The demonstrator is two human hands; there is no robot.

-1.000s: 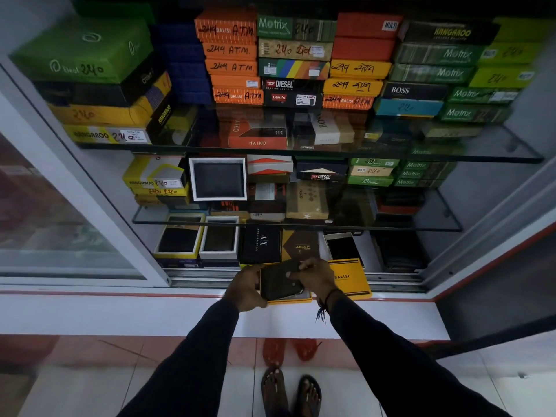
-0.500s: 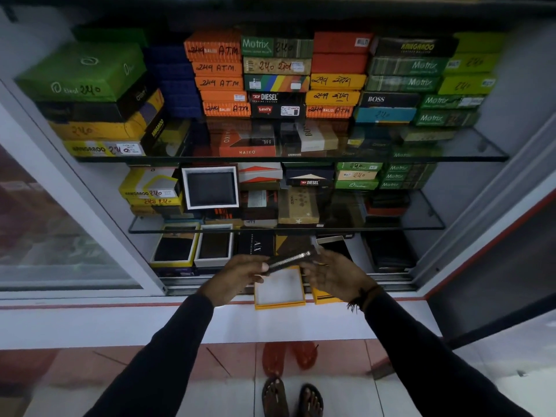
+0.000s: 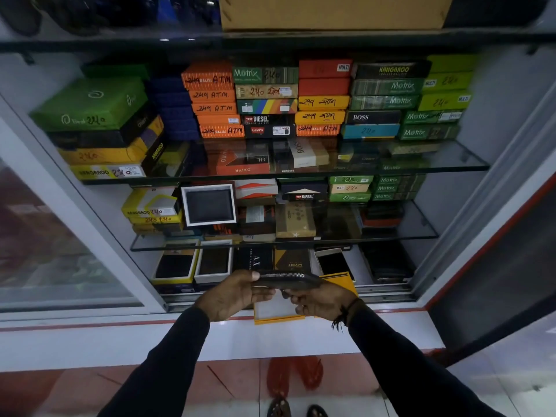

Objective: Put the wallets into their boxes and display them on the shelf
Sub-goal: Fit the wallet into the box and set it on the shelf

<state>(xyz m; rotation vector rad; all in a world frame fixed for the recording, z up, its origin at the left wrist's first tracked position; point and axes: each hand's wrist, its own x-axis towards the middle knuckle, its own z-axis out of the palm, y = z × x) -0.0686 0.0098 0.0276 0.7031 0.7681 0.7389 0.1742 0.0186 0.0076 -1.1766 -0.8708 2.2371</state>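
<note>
A dark zip wallet is held flat and edge-on between both hands, just above an open yellow box with a white lining that rests on the cabinet's front ledge. My left hand grips the wallet's left end with the thumb on top. Fingers of my right hand support its right end from below. The box's yellow lid lies behind my right hand.
Glass shelves hold stacked coloured wallet boxes. On the bottom level sit open boxes with dark wallets at left, and a white-framed boxed wallet stands on the middle shelf. A sliding glass door is at left.
The wallet has been lifted out of the yellow box and turned flat and edge-on; the box's white lining is now exposed. The view has tilted upward.
</note>
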